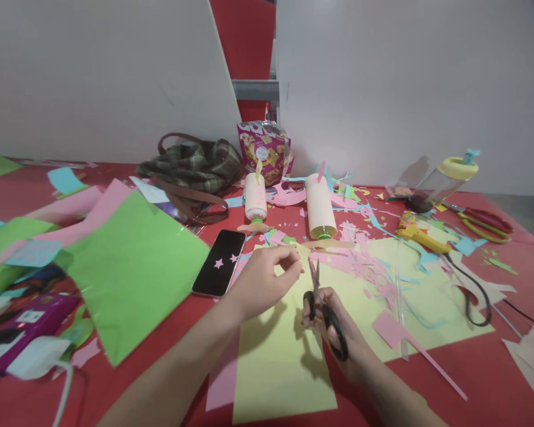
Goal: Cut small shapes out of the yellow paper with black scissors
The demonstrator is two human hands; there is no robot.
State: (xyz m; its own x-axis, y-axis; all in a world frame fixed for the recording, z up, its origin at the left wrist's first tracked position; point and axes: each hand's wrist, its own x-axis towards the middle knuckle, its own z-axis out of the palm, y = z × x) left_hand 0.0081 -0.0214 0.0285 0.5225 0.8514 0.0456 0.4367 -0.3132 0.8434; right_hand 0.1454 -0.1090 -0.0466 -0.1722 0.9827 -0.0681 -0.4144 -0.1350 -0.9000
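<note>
My left hand (267, 279) is closed in a pinch on a small yellow scrap of paper (301, 251) above the pale yellow sheet (280, 362). My right hand (338, 335) grips black-handled scissors (323, 308), blades pointing up toward the pinched paper. A black phone (219, 263) with two pink paper stars on its screen lies just left of my left hand.
Two cream glue bottles (320, 206) lie behind the hands. A large green sheet (129, 267) covers the left. A yellow glue gun (420, 237) with black cord, red scissors (485, 222), a tipped clear bottle (445, 181), a plaid bag (191, 166) and paper scraps litter the red table (493, 379).
</note>
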